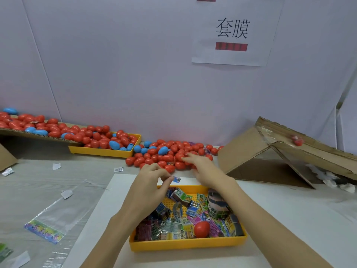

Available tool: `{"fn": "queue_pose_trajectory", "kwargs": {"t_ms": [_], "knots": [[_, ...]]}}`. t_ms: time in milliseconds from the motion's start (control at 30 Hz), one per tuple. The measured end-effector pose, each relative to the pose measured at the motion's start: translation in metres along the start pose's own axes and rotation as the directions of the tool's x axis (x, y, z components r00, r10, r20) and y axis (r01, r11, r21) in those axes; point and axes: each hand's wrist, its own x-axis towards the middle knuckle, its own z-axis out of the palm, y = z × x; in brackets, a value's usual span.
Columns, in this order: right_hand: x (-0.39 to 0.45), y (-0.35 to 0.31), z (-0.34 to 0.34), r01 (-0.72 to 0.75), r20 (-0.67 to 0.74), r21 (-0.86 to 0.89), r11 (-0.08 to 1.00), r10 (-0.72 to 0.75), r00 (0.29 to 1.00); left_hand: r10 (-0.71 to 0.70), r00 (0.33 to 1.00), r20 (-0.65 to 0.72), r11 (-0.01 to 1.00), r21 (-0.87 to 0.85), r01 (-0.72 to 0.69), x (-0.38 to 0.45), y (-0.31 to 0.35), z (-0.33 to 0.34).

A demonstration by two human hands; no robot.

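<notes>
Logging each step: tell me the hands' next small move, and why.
Probably close the right hand on a red egg from the pile: its outstretched fingers lie on the eggs, while the left hand pinches a small packet above the yellow tray.

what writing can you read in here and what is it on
"套膜": on the paper sheet on the wall.
Red bar under it: blurred, unreadable.
Packets in the yellow tray: print too small to read.
Small packet pinched by the left hand: unreadable.
</notes>
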Motion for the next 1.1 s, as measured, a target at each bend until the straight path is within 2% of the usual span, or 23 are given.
{"fn": "queue_pose_trajectory", "kwargs": {"t_ms": [33, 133, 267, 333, 400, 500, 567, 667, 767, 833, 1100], "knots": [[0.006, 0.003, 0.006, -0.023, 0.008, -0.032, 0.999, 0.023, 1.0, -0.002, 1.0, -0.003, 1.0, -0.001, 0.002, 0.0, 0.0, 0.0], [0.018, 0.01, 0.013, -0.079, -0.113, -0.055, 0.995, 0.072, 0.991, -0.013, 1.0, -0.01, 1.0, -0.001, 0.013, 0.0, -0.002, 0.001], [0.019, 0.015, 0.011, -0.101, -0.207, 0.029, 0.994, 0.105, 0.973, -0.014, 1.0, -0.004, 1.0, 0.01, 0.015, 0.0, -0.003, 0.001], [0.011, 0.013, 0.007, -0.07, -0.28, 0.156, 0.985, 0.112, 0.953, -0.016, 1.0, -0.006, 1.0, 0.001, 0.016, 0.0, -0.002, 0.001], [-0.005, 0.006, 0.001, -0.016, -0.349, 0.379, 0.925, 0.159, 0.924, -0.013, 1.0, -0.009, 0.999, -0.038, 0.013, 0.0, 0.0, 0.001], [-0.039, -0.014, -0.01, 0.055, -0.273, 0.697, 0.715, 0.194, 0.942, 0.003, 1.0, -0.004, 0.982, -0.19, -0.004, 0.002, 0.007, -0.001], [-0.063, -0.024, -0.012, 0.073, -0.215, 0.775, 0.627, 0.153, 0.965, 0.048, 0.999, 0.015, 0.955, -0.292, -0.042, 0.002, 0.015, -0.001], [-0.092, -0.035, -0.01, 0.065, -0.158, 0.834, 0.548, 0.124, 0.98, 0.117, 0.993, -0.014, 0.925, -0.362, -0.114, 0.0, 0.026, 0.001], [-0.105, -0.039, -0.013, 0.067, -0.149, 0.874, 0.482, 0.132, 0.98, 0.111, 0.994, -0.014, 0.903, -0.415, -0.107, -0.002, 0.031, 0.004], [-0.11, -0.039, -0.017, 0.104, -0.181, 0.869, 0.485, 0.115, 0.977, 0.079, 0.997, -0.011, 0.878, -0.473, -0.075, -0.003, 0.032, 0.004], [-0.12, -0.034, -0.016, 0.2, -0.29, 0.83, 0.521, 0.096, 0.952, 0.091, 0.993, -0.069, 0.83, -0.547, -0.114, -0.009, 0.041, 0.01]]}}
